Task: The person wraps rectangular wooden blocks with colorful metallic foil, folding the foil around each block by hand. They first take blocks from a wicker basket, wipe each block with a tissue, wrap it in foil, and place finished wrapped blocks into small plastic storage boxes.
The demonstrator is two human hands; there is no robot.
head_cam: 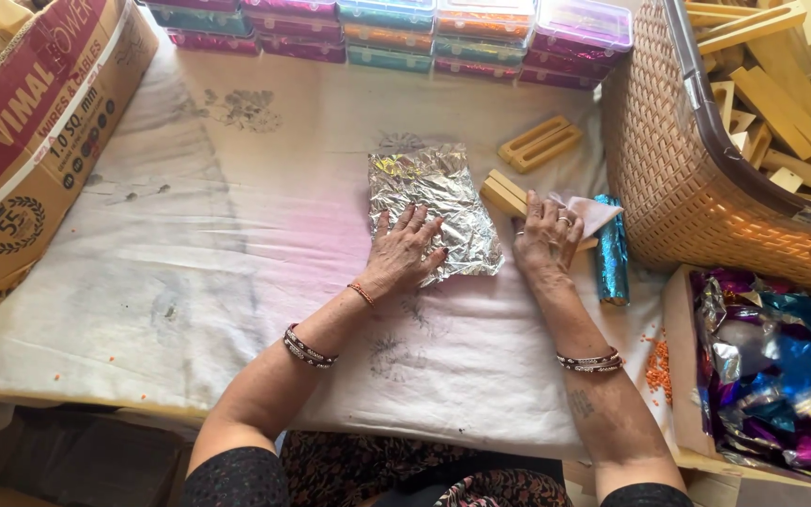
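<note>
Left hand [404,250] lies flat, fingers spread, pressing the silver foil sheet [434,208] onto the cloth-covered surface [237,244]. Right hand [546,237] rests loosely curled on a wooden block [507,193], beside a blue foil roll [611,252].

The work surface is a table covered by a white cloth [237,282], stained with grey smudges and faded prints. Daylight falls evenly from above, with a faint pink cast at the centre. Far left stands a cardboard box [39,131]. Along the far edge lies a row of coloured plastic boxes [396,28]. At right sits a woven basket [696,188] filled with wooden pieces. Near right, a tray holds shiny coloured foil [781,376].
</note>
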